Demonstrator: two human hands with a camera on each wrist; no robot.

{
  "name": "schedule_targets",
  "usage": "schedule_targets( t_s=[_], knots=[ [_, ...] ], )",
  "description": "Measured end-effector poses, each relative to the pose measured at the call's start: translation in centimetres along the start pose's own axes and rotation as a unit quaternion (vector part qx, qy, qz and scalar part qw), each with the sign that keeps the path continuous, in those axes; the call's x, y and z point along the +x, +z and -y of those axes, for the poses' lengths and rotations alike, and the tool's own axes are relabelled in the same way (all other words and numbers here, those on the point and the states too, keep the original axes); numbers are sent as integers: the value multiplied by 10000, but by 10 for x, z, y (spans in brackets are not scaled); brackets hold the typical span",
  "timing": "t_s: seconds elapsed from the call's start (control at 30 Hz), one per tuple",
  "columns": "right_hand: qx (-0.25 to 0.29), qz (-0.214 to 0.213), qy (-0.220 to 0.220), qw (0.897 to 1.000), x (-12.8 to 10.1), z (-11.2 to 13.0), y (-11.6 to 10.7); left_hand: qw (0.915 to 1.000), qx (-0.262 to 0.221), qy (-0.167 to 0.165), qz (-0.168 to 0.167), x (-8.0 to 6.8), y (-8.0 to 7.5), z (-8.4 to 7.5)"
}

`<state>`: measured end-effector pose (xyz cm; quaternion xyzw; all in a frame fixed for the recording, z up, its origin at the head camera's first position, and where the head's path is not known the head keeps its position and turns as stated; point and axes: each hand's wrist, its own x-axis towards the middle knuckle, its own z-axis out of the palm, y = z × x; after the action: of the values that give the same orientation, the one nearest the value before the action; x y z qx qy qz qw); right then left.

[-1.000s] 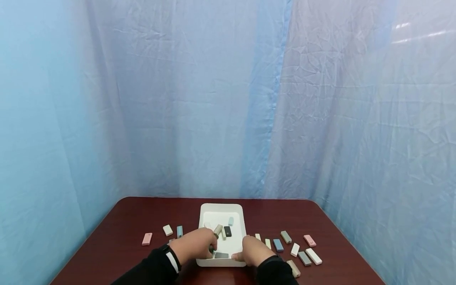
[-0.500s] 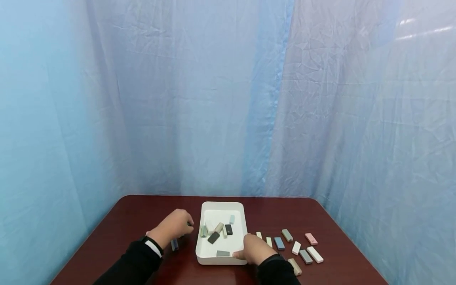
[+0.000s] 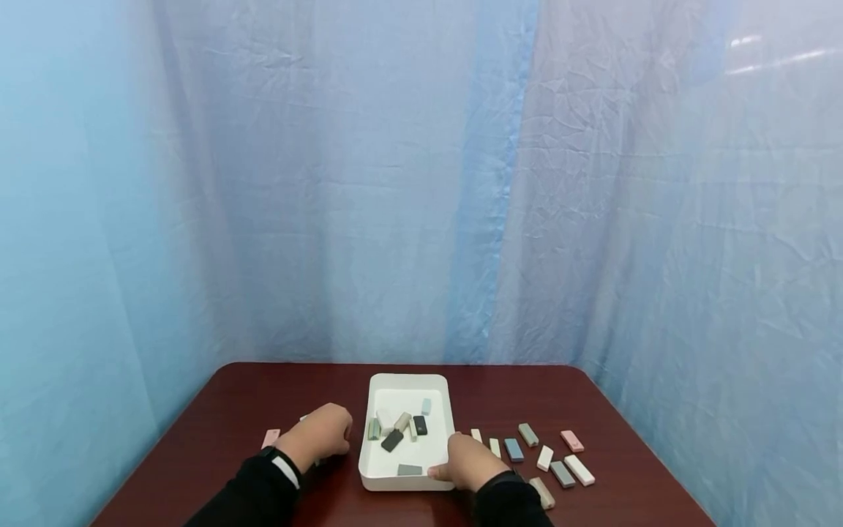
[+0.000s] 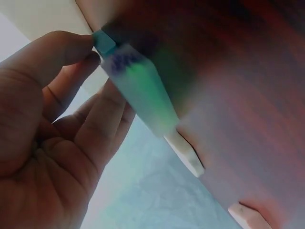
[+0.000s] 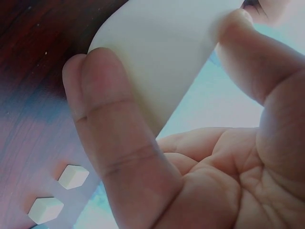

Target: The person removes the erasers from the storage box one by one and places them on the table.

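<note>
Block (image 4: 136, 88) against left fingers (image 4: 102, 121) (blurred), tabletop

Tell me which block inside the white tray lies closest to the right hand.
The grey block, lying flat by the white tray's near rim, just left of the right hand. The other blocks cluster farther back mid-tray.

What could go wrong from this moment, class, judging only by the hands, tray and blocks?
1. The left hand pinches a blue block only at its end, so it might slip.
2. The right hand grips one corner of the white tray; a knock could tilt or slide it.
3. The sleeve might sweep loose blocks.
</note>
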<state>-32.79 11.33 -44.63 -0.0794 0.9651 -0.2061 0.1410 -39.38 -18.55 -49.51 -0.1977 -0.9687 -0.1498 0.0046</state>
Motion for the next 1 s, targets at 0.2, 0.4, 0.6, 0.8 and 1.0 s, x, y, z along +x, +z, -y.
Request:
schedule_targets(
  t_s=[0.2, 0.4, 0.6, 0.8, 1.0],
  knots=[
    [-104, -5, 39, 9999, 1, 0, -3, 9975, 494, 280, -423, 4, -8, -7],
    [-18, 41, 45, 10000, 3, -1, -2, 9909, 128, 1130, -726, 16, -17, -45],
    [-123, 137, 4, 9998, 18, -12, 10, 9866, 227, 1559, 426, 22, -7, -70],
    [-106, -40, 5, 9999, 5, -3, 5, 9803, 1107, 1548, 537, 27, 7, -79],
    [-123, -110, -78, 9998, 0, 0, 1, 9774, 1485, 1410, 519, 23, 11, -84]
  ],
)
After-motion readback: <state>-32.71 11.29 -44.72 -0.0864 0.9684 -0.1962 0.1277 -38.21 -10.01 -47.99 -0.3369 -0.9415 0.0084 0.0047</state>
